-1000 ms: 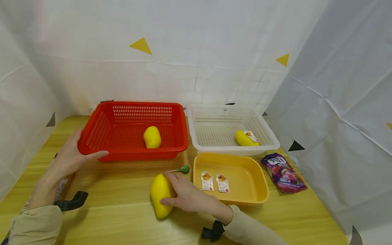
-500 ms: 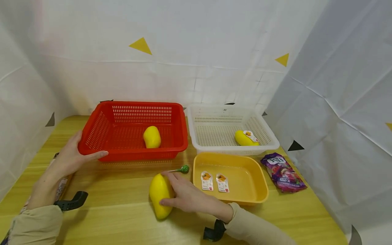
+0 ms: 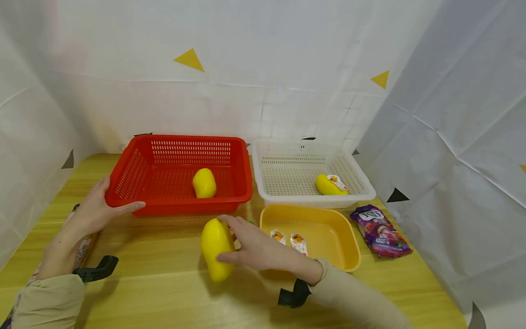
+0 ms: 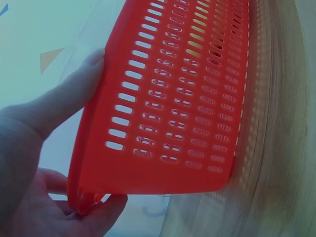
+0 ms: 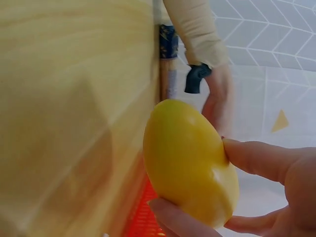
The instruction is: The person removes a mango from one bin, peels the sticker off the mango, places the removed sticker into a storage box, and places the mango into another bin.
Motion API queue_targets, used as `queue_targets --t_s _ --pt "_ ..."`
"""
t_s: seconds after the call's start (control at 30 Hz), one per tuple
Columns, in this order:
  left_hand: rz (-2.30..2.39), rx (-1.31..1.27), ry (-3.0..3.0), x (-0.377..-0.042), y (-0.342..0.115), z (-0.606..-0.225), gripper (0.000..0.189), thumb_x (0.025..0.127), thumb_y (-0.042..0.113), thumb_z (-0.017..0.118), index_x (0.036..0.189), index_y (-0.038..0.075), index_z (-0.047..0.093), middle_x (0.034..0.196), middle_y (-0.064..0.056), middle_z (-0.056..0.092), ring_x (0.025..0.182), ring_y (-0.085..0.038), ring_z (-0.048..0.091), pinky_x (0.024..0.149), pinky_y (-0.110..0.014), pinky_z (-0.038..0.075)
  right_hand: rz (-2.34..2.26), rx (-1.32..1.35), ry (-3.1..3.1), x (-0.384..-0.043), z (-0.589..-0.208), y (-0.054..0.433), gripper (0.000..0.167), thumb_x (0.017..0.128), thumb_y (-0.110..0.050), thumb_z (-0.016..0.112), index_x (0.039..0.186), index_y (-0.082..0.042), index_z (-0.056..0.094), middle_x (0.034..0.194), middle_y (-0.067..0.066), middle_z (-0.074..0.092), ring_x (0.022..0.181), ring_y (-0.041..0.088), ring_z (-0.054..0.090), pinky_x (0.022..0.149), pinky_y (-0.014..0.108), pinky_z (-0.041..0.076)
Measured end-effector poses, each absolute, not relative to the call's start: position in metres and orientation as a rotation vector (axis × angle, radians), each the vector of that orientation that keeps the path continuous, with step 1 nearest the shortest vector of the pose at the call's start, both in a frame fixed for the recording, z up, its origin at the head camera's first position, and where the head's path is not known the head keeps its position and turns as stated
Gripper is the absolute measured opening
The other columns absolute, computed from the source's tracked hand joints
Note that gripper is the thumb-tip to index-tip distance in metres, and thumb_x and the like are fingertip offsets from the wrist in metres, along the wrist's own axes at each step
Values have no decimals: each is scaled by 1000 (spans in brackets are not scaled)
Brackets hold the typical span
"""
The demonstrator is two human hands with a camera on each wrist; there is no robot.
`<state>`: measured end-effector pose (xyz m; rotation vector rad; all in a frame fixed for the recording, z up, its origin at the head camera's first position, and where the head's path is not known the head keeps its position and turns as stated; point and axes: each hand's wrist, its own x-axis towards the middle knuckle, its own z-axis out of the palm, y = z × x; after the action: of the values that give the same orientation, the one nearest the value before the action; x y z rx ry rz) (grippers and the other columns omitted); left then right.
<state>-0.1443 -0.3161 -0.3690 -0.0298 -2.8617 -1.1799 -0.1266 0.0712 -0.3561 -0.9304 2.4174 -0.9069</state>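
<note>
My right hand (image 3: 259, 249) holds one yellow mango (image 3: 218, 249), thumb on one side and fingers on the other; I have it over the tabletop (image 3: 156, 292), in front of the red basket (image 3: 176, 208). My left hand (image 3: 92, 208) grips that basket by its front left corner, thumb and fingers about the rim. So I have two hands busy, one thing in each.

Inside the red basket lies one second mango (image 3: 204, 183), toward its right side. Just to the right is one white basket (image 3: 316, 199) with one third mango (image 3: 326, 185) in it, bearing one label (image 3: 337, 183). That makes three mangoes.

Nearer me, beside my right hand, sits one yellow tray (image 3: 333, 237) holding two labels, a left one (image 3: 278, 236) and a right one (image 3: 298, 243), side by side; three labels in all. A small green thing (image 3: 250, 222) shows past my fingers, mostly hidden. To the tray's right lies one purple packet (image 3: 380, 232). By my left wrist is one long packet (image 3: 84, 251), partly covered by my arm.
</note>
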Motion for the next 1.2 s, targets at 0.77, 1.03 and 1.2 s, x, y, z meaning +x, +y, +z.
queue_targets --t_s 0.77,1.03,1.2 --pt "-1212 -11 -2899 -144 -317 -369 100 89 48 73 157 2 16 141 -28 40 117 -42 49 85 -52 47 -976 -946 2368 -172 -310 72 78 90 -31 75 153 -13 32 138 4 52 114 23 58 89 32 55" --pt "-1234 -31 -2891 -144 -317 -369 99 89 47 73 157 4 17 142 -27 41 118 -41 48 87 -58 46 -927 -875 2407 -193 -298 63 76 91 -31 74 152 -16 32 137 8 52 107 23 61 90 35 54" --pt "-1215 -34 -2893 -144 -317 -369 96 89 47 73 156 3 19 141 -26 42 116 -40 50 84 -51 47 -936 -847 2409 -204 -291 59 75 91 -29 74 152 -15 33 137 10 52 109 26 61 91 36 55"
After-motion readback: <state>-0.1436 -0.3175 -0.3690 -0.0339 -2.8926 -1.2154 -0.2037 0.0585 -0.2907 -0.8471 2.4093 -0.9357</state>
